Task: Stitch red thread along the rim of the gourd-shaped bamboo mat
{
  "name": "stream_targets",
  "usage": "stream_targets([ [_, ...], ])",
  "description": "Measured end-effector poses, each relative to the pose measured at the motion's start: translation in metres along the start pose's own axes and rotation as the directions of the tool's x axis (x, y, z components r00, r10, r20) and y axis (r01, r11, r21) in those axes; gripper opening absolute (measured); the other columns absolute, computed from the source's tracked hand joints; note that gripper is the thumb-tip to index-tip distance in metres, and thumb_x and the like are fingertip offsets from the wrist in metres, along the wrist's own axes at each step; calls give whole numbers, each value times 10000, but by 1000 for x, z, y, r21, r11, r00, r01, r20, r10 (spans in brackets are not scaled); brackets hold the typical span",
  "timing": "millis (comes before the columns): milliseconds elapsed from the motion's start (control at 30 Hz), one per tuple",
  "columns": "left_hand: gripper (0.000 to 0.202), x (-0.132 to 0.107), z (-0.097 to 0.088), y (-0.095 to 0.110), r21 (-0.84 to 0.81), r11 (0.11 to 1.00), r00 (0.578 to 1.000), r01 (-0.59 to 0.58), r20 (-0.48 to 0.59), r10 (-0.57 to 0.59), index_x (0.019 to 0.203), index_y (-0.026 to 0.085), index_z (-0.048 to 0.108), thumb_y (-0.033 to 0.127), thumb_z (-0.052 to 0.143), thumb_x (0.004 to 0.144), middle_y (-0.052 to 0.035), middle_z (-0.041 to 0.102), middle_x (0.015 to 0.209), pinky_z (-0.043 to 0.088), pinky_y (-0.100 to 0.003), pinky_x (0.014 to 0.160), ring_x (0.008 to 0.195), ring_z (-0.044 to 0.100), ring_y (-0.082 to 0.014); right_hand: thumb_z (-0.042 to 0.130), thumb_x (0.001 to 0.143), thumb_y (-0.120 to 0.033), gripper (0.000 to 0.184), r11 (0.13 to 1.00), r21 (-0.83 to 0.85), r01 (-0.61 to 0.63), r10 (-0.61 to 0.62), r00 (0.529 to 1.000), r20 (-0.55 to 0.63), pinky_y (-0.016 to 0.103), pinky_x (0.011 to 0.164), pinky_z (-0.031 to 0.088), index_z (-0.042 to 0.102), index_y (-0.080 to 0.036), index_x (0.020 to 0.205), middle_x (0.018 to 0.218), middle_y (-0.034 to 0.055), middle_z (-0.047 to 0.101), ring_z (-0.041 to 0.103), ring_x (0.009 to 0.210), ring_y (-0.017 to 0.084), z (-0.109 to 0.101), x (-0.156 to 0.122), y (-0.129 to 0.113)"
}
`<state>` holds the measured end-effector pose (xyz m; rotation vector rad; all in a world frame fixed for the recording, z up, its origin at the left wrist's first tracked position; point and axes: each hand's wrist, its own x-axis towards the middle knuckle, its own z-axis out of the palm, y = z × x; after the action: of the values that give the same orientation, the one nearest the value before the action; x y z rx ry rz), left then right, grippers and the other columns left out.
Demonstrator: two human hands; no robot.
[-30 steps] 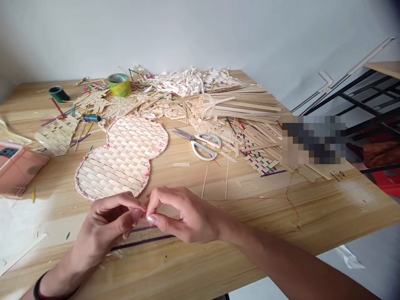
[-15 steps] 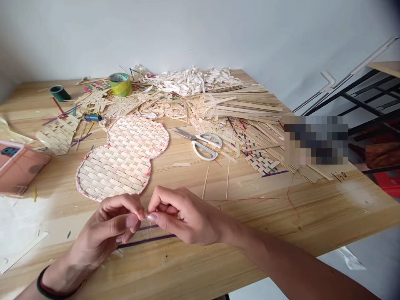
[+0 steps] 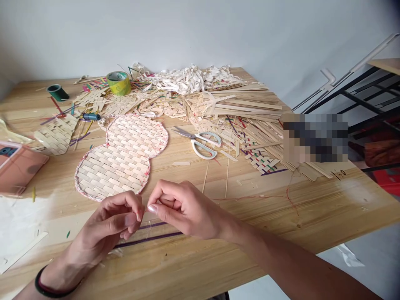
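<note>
My left hand (image 3: pixel 109 227) and my right hand (image 3: pixel 184 208) meet fingertip to fingertip just above the wooden table's (image 3: pixel 218 258) near part. Both are closed in a pinch on a thin red thread (image 3: pixel 265 197), which trails off to the right across the wood. Whatever else sits between the fingertips is too small to make out. A gourd-shaped woven bamboo mat (image 3: pixel 123 156) with red stitching round its rim lies flat just beyond my hands. Two purple strips (image 3: pixel 153 237) lie on the table under my hands.
White-handled scissors (image 3: pixel 201 143) lie right of the mat. Behind them spreads a heap of bamboo strips (image 3: pixel 225 108) and white ribbon (image 3: pixel 187 79). A yellow-green tape roll (image 3: pixel 118 83), a green spool (image 3: pixel 57 92) and a pink box (image 3: pixel 17 166) sit to the left. Black metal racks (image 3: pixel 368 104) stand at right.
Both hands have stayed pinched together on the thread and drifted slightly up and away from me. The mat, scissors and strips have not moved.
</note>
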<state>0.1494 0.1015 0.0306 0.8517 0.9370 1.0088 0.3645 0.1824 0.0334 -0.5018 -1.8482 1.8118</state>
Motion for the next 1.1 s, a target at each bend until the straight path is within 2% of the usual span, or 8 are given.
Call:
stream_targets([
  [200, 224, 1, 0, 0, 8, 1000, 999, -9, 36, 8, 836, 198, 752, 400, 821, 904, 17, 586, 692, 388, -190, 546, 558, 480, -74, 673, 992, -286, 139, 997, -66, -35, 31, 998, -59, 210, 512, 237, 678, -153, 953, 579, -117, 300, 285, 529, 69, -1, 1, 1],
  [400, 142, -1, -5, -7, 47, 998, 990, -46, 135, 40, 936, 222, 764, 348, 732, 992, 11, 606, 795, 445, -203, 612, 654, 576, -91, 703, 988, -282, 140, 995, -93, -23, 15, 996, -85, 213, 545, 251, 720, -149, 951, 594, -117, 286, 280, 544, 64, 1, 1, 4],
  [500, 129, -4, -10, -10, 86, 995, 988, -58, 150, 45, 978, 234, 765, 348, 714, 1010, 2, 620, 858, 465, -221, 663, 707, 602, -104, 719, 988, -293, 146, 994, -110, -7, -3, 995, -96, 213, 548, 246, 726, -150, 957, 602, -119, 281, 269, 542, 61, 1, 1, 5],
  [700, 141, -6, -14, -12, 143, 987, 988, -78, 145, 57, 991, 255, 764, 372, 694, 1029, -6, 650, 853, 462, -240, 724, 758, 591, -122, 773, 950, -300, 197, 986, -161, 32, -53, 990, -130, 205, 541, 264, 669, -166, 1051, 623, -126, 318, 288, 536, 65, 0, 1, 7],
  [833, 151, -6, -15, -13, 164, 983, 990, -78, 132, 57, 992, 257, 765, 382, 690, 1030, -17, 659, 860, 472, -254, 749, 780, 596, -138, 787, 934, -315, 233, 983, -182, 34, -61, 987, -149, 203, 505, 243, 589, -195, 957, 616, -126, 343, 287, 522, 66, 0, 1, 9],
  [1000, 137, -6, -13, -12, 164, 982, 990, -91, 122, 71, 994, 254, 766, 368, 697, 1027, -15, 647, 877, 490, -254, 745, 762, 614, -133, 729, 983, -213, 67, 941, -299, 157, -206, 968, -140, 195, 546, 299, 681, -169, 967, 611, -113, 389, 338, 521, 56, 3, 0, 13],
  [1100, 128, -4, -10, -10, 158, 980, 988, -121, 115, 103, 998, 257, 771, 353, 693, 1031, -10, 642, 877, 488, -239, 711, 733, 608, -119, 716, 1002, -194, 57, 915, -346, 206, -271, 950, -152, 194, 550, 324, 719, -155, 961, 625, -95, 468, 343, 525, 56, 3, 1, 13],
])
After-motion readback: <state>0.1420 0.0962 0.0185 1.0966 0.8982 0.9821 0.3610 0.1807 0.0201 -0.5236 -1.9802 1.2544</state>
